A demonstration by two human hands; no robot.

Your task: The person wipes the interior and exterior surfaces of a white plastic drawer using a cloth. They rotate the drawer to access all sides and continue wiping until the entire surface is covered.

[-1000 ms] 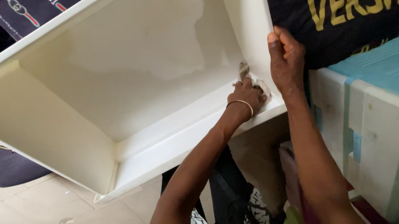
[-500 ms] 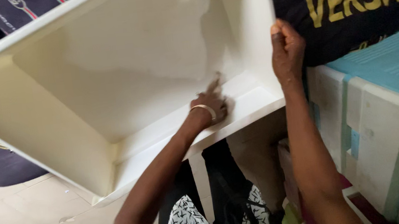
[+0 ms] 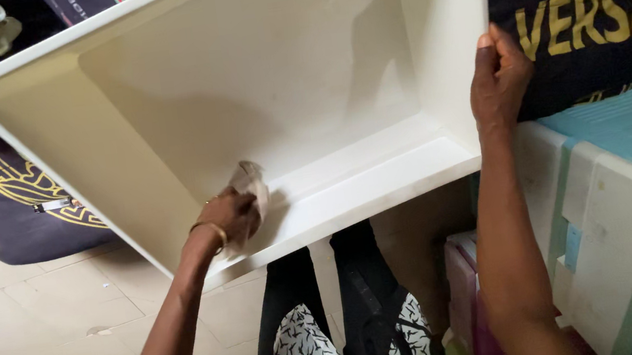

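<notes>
My right hand (image 3: 499,76) grips the tub (image 3: 276,61) by its right wall edge at three o'clock, fingers wrapped over the rim, keeping it tipped up toward me. My left hand (image 3: 230,217) is closed around a crumpled cloth (image 3: 249,181), pressing it into the inner corner at seven o'clock. The tub looks like stiff, smooth plastic, light enough for one hand but bulky and likely slippery; the rim seems the surest hold. The cloth is soft and bunches easily.

A dark gold-patterned rug (image 3: 4,218) lies on the pale tiled floor (image 3: 52,334).
</notes>
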